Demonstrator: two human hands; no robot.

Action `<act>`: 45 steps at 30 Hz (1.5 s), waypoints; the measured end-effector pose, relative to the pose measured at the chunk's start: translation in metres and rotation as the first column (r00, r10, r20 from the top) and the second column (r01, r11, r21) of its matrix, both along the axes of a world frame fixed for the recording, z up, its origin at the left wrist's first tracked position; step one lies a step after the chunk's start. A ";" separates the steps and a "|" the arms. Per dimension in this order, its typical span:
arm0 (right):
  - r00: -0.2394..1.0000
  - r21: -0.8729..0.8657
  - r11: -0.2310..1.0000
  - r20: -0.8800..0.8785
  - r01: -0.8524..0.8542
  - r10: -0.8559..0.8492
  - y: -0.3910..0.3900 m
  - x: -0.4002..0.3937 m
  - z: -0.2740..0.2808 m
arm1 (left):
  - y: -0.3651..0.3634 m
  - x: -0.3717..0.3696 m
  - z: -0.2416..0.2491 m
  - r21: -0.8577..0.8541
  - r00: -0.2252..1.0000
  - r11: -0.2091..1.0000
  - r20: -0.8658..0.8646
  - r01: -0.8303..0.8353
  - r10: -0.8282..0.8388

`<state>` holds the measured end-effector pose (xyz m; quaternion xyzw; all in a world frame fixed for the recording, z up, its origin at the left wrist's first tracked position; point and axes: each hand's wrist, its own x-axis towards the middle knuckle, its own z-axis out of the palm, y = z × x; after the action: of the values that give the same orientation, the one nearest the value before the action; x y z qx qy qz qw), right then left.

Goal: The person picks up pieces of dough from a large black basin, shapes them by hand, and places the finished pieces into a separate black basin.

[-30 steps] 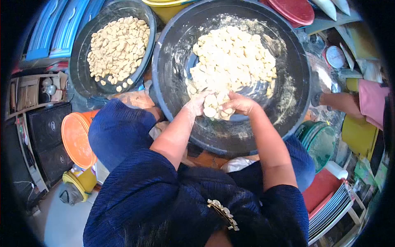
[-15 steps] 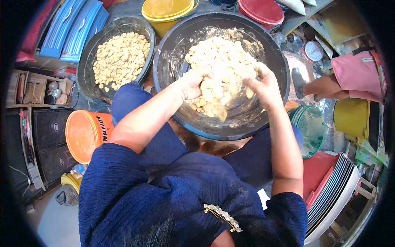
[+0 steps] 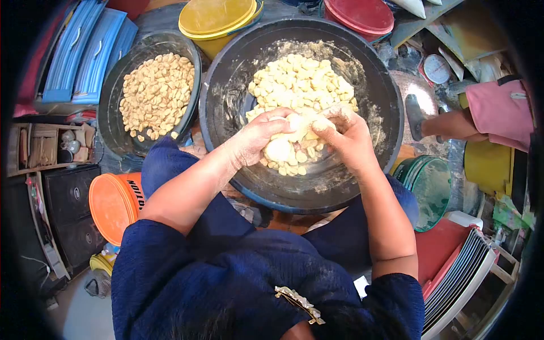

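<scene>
In front of me stands a large black basin (image 3: 371, 161), its inner wall smeared with pale powder. A heap of small pale-yellow dough pieces (image 3: 300, 79) lies inside it. My left hand (image 3: 252, 139) is curled around some soft dough (image 3: 301, 127) above the heap. My right hand (image 3: 348, 139) pinches the other side of this dough, thumb and fingers close together. Both hands are dusted with powder and nearly meet. Loose pieces (image 3: 292, 169) lie below them, partly hidden by my left hand.
A smaller black basin (image 3: 110, 105) with tan pieces (image 3: 156, 93) stands at left. Around me are a yellow bucket (image 3: 218, 20), a red bucket (image 3: 360, 16), an orange bucket (image 3: 113, 201) and a green bucket (image 3: 433, 187). Another person's leg (image 3: 453, 124) is at right.
My hands have come closer together and lower, now meeting at the dough. Pieces that were falling, blurred, between them no longer show in the air. The view has shifted slightly.
</scene>
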<state>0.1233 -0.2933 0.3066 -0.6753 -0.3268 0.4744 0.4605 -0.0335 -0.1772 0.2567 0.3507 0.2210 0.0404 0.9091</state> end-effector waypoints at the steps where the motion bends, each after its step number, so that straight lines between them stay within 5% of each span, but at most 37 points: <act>1: 1.000 -0.005 1.000 -0.006 0.002 -0.002 0.002 -0.001 -0.006 | 0.000 -0.001 -0.004 -0.008 0.999 0.999 -0.022 -0.036 0.035; 3: 0.918 0.111 0.992 -0.395 0.063 -0.014 0.007 -0.003 -0.021 | 0.002 -0.001 -0.011 -0.018 0.997 0.998 -0.047 -0.068 0.067; 5: 0.876 0.131 0.991 -0.481 0.037 0.031 0.012 -0.008 -0.033 | 0.004 0.003 -0.016 -0.094 0.978 0.976 -0.087 -0.199 0.191; 7: 0.961 0.339 0.941 -0.262 0.004 0.090 0.017 -0.016 -0.047 | 0.007 0.005 -0.011 -0.183 0.989 0.973 -0.065 -0.139 0.129; 8: 0.984 0.263 0.954 -0.066 -0.142 0.164 0.018 -0.007 -0.045 | 0.009 0.006 -0.008 -0.265 0.997 0.961 -0.032 -0.076 0.070; 9: 0.984 0.260 0.956 -0.070 -0.139 0.162 0.019 -0.005 -0.038 | 0.009 0.007 -0.007 -0.269 0.997 0.960 -0.035 -0.075 0.068; 11: 0.991 0.063 0.998 -0.132 -0.009 0.017 0.022 -0.001 -0.025 | 0.007 0.006 -0.007 -0.154 0.992 0.988 -0.126 -0.022 0.003; 13: 0.992 0.072 0.997 -0.123 -0.003 0.012 0.021 0.003 -0.040 | 0.004 0.003 -0.022 -0.033 0.995 0.999 -0.094 -0.031 0.028; 15: 0.983 0.039 0.993 0.153 -0.113 0.106 0.021 0.003 -0.048 | 0.005 0.001 -0.028 0.159 0.999 0.986 0.001 -0.041 0.041; 18: 0.972 0.089 0.996 0.236 -0.014 -0.008 0.018 -0.008 -0.045 | 0.005 0.004 -0.026 0.141 0.992 0.990 -0.122 0.019 -0.001; 19: 0.972 0.090 0.996 0.236 -0.012 -0.009 0.017 -0.007 -0.045 | 0.005 0.004 -0.027 0.141 0.992 0.990 -0.123 0.020 -0.003; 21: 0.992 0.125 0.992 -0.118 -0.028 0.043 0.014 -0.004 -0.045 | 0.007 0.005 -0.031 0.063 0.977 0.998 -0.212 0.031 -0.017; 24: 0.958 0.137 0.988 -0.286 0.075 -0.033 0.014 0.002 -0.035 | 0.013 0.003 -0.035 0.037 0.987 0.999 -0.159 -0.018 0.023; 28: 0.987 0.205 0.977 -0.137 -0.059 0.089 0.012 0.005 -0.039 | 0.010 0.004 -0.033 -0.020 0.995 0.998 -0.080 -0.065 0.064; 30: 0.973 0.168 0.986 -0.228 0.015 0.024 0.012 0.002 -0.043 | 0.000 0.009 -0.029 0.225 0.994 0.971 -0.052 -0.079 0.093; 33: 0.987 0.077 0.994 -0.134 -0.082 0.092 0.015 0.002 -0.031 | -0.006 0.009 -0.014 0.327 0.995 0.945 -0.075 -0.035 0.062; 40: 0.982 -0.057 0.997 -0.183 0.046 -0.056 0.017 0.009 -0.041 | -0.004 0.006 -0.024 0.174 0.989 0.985 -0.145 -0.009 0.034; 43: 0.994 0.060 0.998 -0.104 -0.024 0.031 0.017 0.007 -0.053 | -0.010 0.007 -0.028 0.264 0.978 0.953 -0.098 -0.151 0.183; 45: 0.950 0.159 0.953 0.223 -0.258 0.220 0.018 0.007 -0.054 | -0.012 0.007 -0.029 0.307 0.971 0.929 -0.052 -0.206 0.232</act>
<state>0.1303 -0.2757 0.2527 -0.6295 -0.4946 0.4229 0.4246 -0.0264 -0.1889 0.2280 0.4591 0.2896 0.1594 0.8246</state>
